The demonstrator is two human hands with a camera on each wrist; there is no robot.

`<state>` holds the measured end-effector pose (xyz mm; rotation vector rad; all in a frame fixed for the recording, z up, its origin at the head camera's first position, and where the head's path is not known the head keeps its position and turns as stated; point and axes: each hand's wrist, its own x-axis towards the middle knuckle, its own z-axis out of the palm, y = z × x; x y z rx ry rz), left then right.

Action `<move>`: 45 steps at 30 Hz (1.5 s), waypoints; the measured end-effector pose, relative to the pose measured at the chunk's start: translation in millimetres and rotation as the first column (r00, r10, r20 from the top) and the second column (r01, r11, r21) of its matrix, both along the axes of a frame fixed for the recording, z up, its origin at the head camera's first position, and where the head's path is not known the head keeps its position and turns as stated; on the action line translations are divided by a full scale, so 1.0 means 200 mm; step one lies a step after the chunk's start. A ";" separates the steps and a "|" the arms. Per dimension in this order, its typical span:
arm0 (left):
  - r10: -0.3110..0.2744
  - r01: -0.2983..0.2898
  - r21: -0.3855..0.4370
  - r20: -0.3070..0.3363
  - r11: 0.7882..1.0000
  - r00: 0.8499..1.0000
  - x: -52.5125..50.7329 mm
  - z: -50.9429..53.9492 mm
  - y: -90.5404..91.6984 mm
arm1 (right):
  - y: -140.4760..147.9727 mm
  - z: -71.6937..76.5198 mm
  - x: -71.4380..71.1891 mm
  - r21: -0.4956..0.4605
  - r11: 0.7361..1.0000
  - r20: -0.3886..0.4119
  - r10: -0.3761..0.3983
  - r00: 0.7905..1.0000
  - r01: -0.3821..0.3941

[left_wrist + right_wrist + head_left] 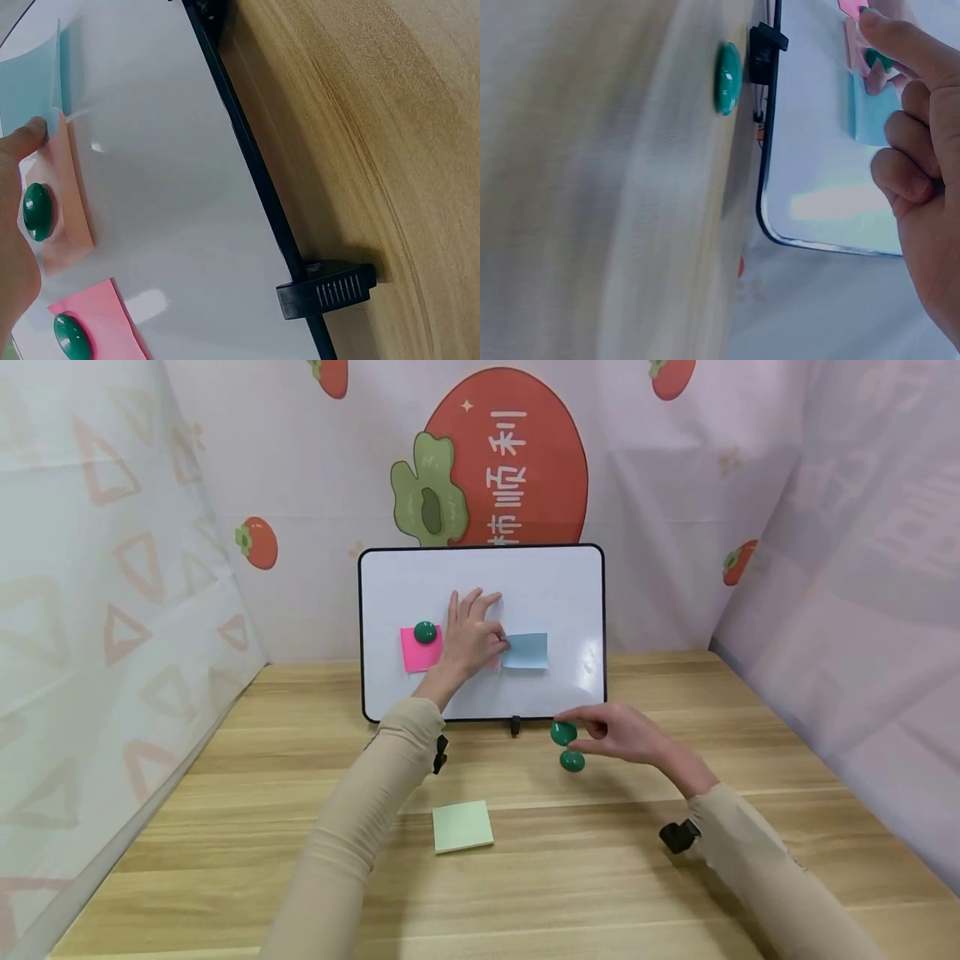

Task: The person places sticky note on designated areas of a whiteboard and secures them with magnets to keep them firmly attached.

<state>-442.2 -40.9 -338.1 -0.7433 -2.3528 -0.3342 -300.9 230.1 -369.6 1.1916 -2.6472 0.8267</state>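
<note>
On the whiteboard (555,585), my left hand (471,645) pinches the left edge of a blue sticky note (527,652) between thumb and index finger, the other fingers spread upward. Its thumb lies over the note in the left wrist view. Beside it, a salmon sticky note (69,225) under a green magnet (37,212) is mostly hidden by this hand in the head view. A bright pink note (416,653) carries another green magnet (425,632). My right hand (618,732) holds a green magnet (564,732) between thumb and index finger, below the board's lower right.
Another green magnet (572,762) lies on the wooden table (600,885) just under my right hand. A pale green sticky-note pad (462,827) lies nearer to me. Black feet (515,725) support the board's lower edge. Printed cloth walls (660,485) surround the table.
</note>
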 end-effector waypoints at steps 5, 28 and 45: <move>-0.016 0.015 0.029 0.029 0.999 0.999 0.00 0.00 -0.01 | -0.05 0.06 -0.09 -0.052 0.999 -0.218 -0.001 0.976 -0.011; -0.105 0.118 0.142 -0.097 0.983 0.990 -0.02 -0.05 -0.04 | -0.30 0.15 -0.50 -0.091 0.967 -0.561 -0.249 0.790 0.240; -0.050 0.061 0.099 -0.112 0.993 0.992 -0.02 -0.05 -0.02 | -0.34 0.16 -0.60 -0.116 0.947 -0.485 -0.316 0.815 0.298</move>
